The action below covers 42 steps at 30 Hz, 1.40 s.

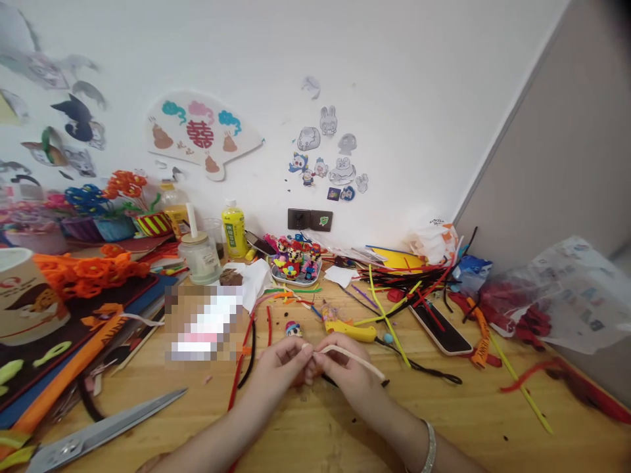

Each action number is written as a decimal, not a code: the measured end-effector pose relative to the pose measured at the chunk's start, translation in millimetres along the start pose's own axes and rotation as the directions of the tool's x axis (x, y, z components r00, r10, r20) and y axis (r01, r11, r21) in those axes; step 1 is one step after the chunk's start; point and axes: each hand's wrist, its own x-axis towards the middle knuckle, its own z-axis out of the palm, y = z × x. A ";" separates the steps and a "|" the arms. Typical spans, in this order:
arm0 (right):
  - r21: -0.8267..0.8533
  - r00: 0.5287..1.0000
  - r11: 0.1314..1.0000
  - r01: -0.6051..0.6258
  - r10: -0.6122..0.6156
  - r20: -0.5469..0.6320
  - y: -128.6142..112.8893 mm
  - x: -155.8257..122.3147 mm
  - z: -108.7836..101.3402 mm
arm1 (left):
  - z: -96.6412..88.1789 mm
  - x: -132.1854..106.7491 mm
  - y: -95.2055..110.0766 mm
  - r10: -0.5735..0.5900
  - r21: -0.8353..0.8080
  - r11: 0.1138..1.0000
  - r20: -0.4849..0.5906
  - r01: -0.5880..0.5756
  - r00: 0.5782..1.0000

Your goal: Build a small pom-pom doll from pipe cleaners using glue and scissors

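Above the pale wooden tabletop [276, 433], the left hand [282, 361] and the right hand [344, 371] meet at the fingertips. The right pinches a thin cream-white fuzzy strip [362, 361]; whether the left grips it too is hard to tell. Just beyond are a small figure in a red-and-blue hat [294, 329] and a yellow plastic tool [351, 330]. Large silver-bladed scissors [106, 427] lie at the left.
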 end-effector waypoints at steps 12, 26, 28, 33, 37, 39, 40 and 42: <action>0.006 0.991 1.000 -0.011 0.012 -0.137 2.9 -2.5 7.2 | 2.1 -9.7 2.3 0.113 0.153 0.983 -0.047 -0.104 0.993; 0.231 0.999 0.973 -0.030 0.026 0.022 -3.3 -0.4 3.7 | 6.8 -9.3 13.5 0.028 -0.018 0.999 -0.149 -0.031 0.989; 0.279 0.998 0.958 -0.064 0.054 0.043 -1.7 -0.1 4.7 | 5.7 -8.6 12.3 0.029 -0.027 0.999 -0.129 -0.033 0.991; 0.318 0.997 0.945 -0.073 0.067 0.028 2.2 1.2 5.1 | -3.1 -3.8 10.1 0.072 0.118 0.991 -0.040 -0.067 0.997; 0.187 1.000 0.982 0.010 -0.010 -0.001 -1.4 1.3 1.1 | -6.2 -3.3 13.7 0.094 0.265 0.958 0.070 -0.109 0.993; 0.149 0.998 0.988 0.042 -0.050 0.050 -4.2 1.2 -2.2 | -5.6 -4.2 16.5 0.042 0.285 0.956 0.121 -0.075 0.992; 0.164 0.995 0.986 0.029 -0.045 0.094 -5.3 1.3 -4.0 | -5.4 -4.6 17.9 0.001 0.283 0.958 0.145 -0.043 0.989; 0.234 0.982 0.971 -0.055 0.010 0.189 -6.6 2.0 -7.4 | -5.6 -4.7 20.3 -0.087 0.252 0.967 0.195 0.036 0.977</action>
